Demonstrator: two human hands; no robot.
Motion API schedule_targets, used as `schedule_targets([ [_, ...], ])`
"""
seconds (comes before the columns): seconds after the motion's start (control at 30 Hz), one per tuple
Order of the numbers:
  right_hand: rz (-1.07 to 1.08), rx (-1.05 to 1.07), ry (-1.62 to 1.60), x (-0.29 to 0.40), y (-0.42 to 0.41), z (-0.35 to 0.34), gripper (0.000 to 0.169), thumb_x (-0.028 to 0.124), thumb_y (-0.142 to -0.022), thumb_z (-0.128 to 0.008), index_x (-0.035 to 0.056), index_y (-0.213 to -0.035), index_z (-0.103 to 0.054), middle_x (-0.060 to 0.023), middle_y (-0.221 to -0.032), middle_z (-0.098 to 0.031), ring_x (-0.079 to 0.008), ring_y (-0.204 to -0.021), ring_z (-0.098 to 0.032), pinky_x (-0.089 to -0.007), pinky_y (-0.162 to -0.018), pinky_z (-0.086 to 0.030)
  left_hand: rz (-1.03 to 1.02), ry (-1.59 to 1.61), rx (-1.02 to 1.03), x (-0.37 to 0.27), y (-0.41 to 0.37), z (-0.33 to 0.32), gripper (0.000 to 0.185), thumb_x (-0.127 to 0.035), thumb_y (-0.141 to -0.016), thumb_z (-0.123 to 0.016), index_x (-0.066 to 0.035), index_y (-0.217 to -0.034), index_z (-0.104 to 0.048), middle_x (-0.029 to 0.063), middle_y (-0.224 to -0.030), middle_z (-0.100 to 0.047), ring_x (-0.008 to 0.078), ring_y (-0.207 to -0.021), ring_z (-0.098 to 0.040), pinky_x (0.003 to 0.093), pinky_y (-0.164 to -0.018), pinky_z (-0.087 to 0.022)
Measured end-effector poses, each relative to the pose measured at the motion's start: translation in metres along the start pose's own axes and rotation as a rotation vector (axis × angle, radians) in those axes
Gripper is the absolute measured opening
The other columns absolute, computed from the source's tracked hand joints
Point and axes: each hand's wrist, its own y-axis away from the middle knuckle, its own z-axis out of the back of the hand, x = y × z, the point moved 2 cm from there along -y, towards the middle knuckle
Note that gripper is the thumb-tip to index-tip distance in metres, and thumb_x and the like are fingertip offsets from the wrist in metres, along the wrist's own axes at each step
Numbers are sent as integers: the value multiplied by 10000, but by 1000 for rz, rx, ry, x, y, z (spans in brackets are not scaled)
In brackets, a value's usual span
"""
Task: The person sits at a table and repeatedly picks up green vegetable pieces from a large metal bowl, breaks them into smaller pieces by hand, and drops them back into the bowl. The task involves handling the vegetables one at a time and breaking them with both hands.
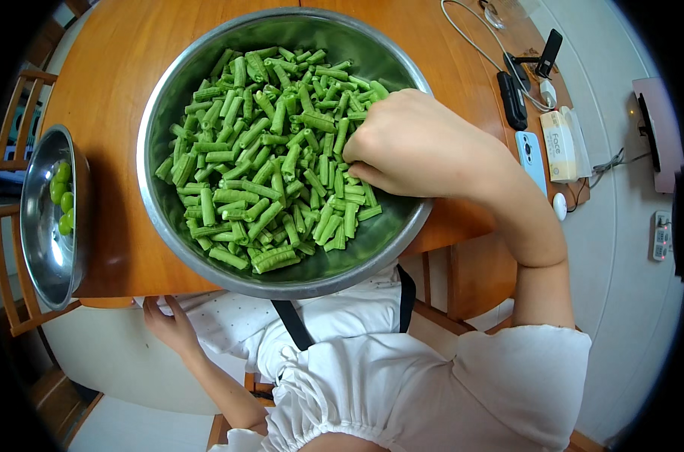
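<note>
A large stainless steel bowl (149,169) stands at the near edge of the wooden table. Cut green bean pieces (257,147) fill much of it. My right hand (404,144) reaches over the bowl's right rim with its fingers bent down among the beans; whether the fingertips hold a piece is hidden. Below the table edge, to the left, my left hand (169,327) hangs by the white clothing on my lap, its fingertips near the tabletop's edge. It is not clear whether it touches the cloth.
A smaller steel bowl (39,226) with several green grapes (62,189) stands at the table's left edge. On the right lie a light blue phone (529,155), a tissue pack (558,146), a black power strip (511,100) and white cables. Wooden chairs (22,121) stand at left.
</note>
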Motion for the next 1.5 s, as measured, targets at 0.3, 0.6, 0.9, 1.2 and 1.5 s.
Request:
schedule_targets([
  [0.3,6,-15,-150,2,-2,-5,77,112,-711,-625,39,-732,-610,-113,-606,-594,-299,-586,-599,-389,-561,-474,-68,-37,-30,-6,4,0,181,-22,-819,-569,66,-977,-577,172,-931,-620,323,-827,-587,392,-747,-452],
  [0.6,132,-510,-952,19,12,13,100,28,-706,-625,43,-803,-604,-33,-746,-602,-112,-586,-522,-233,-474,-395,-216,533,-360,-135,-8,97,211,77,-807,-516,50,-1001,-595,161,-900,-597,262,-781,-554,368,-759,-464],
  [0.9,353,-650,-1267,52,3,21,157,-17,-772,-595,-5,-916,-654,-86,-781,-651,-134,-649,-583,-229,-553,-439,-618,772,-38,-255,-57,120,311,38,-699,-661,21,-1008,-629,163,-965,-586,265,-879,-560,327,-772,-450],
  [1.2,266,-663,-1229,61,6,17,137,-26,-763,-649,-28,-899,-659,-112,-797,-649,-154,-659,-591,-256,-579,-461,-676,664,-134,-257,-56,113,251,54,-670,-701,-7,-910,-657,90,-825,-605,211,-723,-565,288,-626,-413],
  [1.5,211,-647,-1288,59,9,15,187,-50,-717,-714,-28,-896,-666,-88,-874,-630,-123,-730,-581,-224,-640,-453,-710,410,-216,-261,-47,118,296,24,-680,-719,-71,-951,-644,32,-867,-626,170,-700,-565,303,-658,-363],
])
